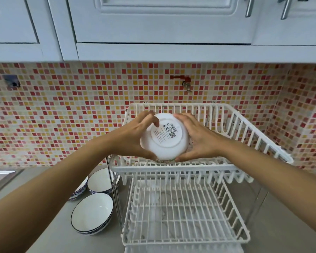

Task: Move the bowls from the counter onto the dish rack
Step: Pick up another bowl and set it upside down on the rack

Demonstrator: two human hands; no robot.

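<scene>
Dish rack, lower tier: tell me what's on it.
The lower tier of the dish rack shows only bare white wires. Its back part is hidden under the upper tier, so anything there cannot be seen.

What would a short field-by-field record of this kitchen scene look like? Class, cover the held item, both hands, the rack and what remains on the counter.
held item: white ceramic bowl, upside down, labelled base facing the camera
left hand: grips the bowl's left side
right hand: grips the bowl's right side
white two-tier wire dish rack: no dishes visible on either tier
counter: three blue-rimmed white bowls left of the rack
</scene>
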